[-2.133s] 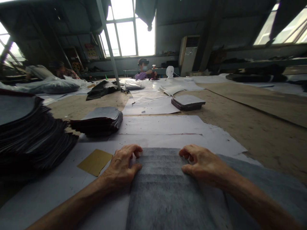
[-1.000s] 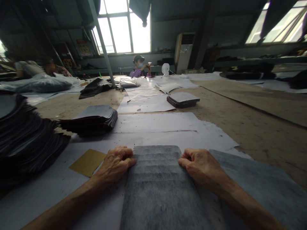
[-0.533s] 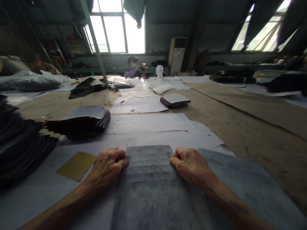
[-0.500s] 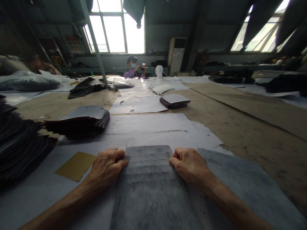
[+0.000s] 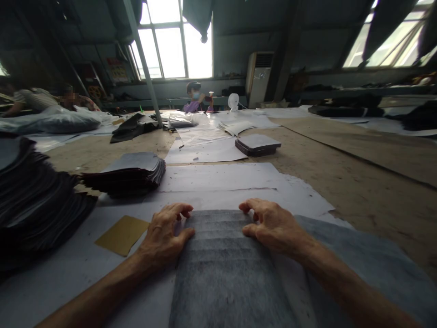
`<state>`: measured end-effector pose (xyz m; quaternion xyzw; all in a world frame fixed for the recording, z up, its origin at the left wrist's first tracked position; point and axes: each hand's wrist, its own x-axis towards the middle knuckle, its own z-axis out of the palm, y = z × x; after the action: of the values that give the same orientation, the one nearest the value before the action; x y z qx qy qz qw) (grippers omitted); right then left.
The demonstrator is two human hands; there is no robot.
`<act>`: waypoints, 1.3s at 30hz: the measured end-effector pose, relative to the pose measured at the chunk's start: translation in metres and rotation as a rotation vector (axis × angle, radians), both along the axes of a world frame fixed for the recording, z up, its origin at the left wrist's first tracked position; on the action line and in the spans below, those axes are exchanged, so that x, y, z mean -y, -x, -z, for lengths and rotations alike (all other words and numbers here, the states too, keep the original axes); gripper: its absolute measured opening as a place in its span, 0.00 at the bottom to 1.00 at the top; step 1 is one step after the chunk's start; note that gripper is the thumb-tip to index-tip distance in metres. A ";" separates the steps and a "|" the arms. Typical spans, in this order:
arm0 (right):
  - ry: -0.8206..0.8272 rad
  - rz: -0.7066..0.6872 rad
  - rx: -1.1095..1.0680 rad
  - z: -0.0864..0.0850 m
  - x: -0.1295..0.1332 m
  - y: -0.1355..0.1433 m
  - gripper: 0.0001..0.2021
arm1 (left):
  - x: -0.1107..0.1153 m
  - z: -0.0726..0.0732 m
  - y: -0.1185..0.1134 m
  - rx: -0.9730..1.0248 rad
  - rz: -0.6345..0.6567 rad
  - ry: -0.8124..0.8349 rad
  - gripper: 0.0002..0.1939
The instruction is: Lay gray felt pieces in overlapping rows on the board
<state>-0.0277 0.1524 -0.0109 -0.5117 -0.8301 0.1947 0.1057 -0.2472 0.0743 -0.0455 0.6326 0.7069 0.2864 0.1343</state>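
A grey fabric piece [image 5: 228, 278] with several crosswise creases near its far end lies flat in front of me on white paper [image 5: 211, 175]. My left hand [image 5: 170, 230] is at its far left corner, thumb and fingers apart, the thumb at the fabric's edge. Across from it, my right hand [image 5: 269, 225] is at the far right corner, its thumb and fingers also parted, fingertips over the edge. Neither hand grips the fabric. Another grey piece [image 5: 362, 259] lies partly under my right forearm.
To the left are a tall dark stack [image 5: 37, 205], a lower stack [image 5: 126, 173] and a yellow-brown card [image 5: 122, 235]. A small stack [image 5: 257, 144] sits further ahead. Beyond are a metal pole [image 5: 145, 68], a white fan [image 5: 233, 102] and a person in purple [image 5: 194, 102].
Both hands have opened; their thumbs and fingers, closed at the fabric's far corners before, are now apart. The whole view has shifted, with things appearing slightly further right.
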 end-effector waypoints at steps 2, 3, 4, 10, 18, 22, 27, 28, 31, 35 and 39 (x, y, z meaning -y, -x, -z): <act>0.045 -0.007 0.037 -0.002 -0.006 0.003 0.19 | -0.001 0.000 0.000 0.009 0.007 0.027 0.17; 0.060 -0.009 0.045 -0.002 -0.009 0.004 0.19 | -0.002 0.000 0.000 0.016 0.004 0.042 0.17; 0.077 -0.012 0.048 -0.002 -0.012 0.004 0.18 | -0.002 0.000 0.000 0.024 0.000 0.055 0.16; 0.085 0.021 0.042 0.003 -0.014 0.005 0.10 | -0.003 0.002 0.002 0.088 -0.015 0.077 0.13; 0.090 0.224 -0.015 0.001 0.005 -0.002 0.09 | -0.004 -0.002 0.002 0.036 -0.046 0.109 0.11; 0.142 0.257 0.068 -0.001 0.013 -0.008 0.09 | -0.004 -0.005 0.000 0.005 -0.084 0.137 0.12; 0.157 0.305 0.030 0.005 0.017 -0.007 0.09 | -0.005 -0.003 -0.002 0.015 -0.118 0.133 0.13; 0.167 0.311 0.010 0.006 0.017 -0.007 0.09 | -0.005 -0.003 -0.002 0.022 -0.125 0.131 0.13; 0.187 0.315 -0.047 0.010 0.014 -0.007 0.09 | -0.006 -0.002 -0.001 0.057 -0.144 0.132 0.12; 0.202 0.304 -0.102 0.015 0.013 -0.010 0.09 | -0.006 -0.002 0.001 0.080 -0.145 0.155 0.13; 0.211 0.284 -0.123 0.014 0.013 -0.012 0.09 | -0.008 0.000 0.002 0.090 -0.135 0.164 0.12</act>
<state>-0.0161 0.1391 -0.0252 -0.6192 -0.7165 0.2945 0.1284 -0.2495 0.0818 -0.0452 0.5568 0.7623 0.2641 0.1977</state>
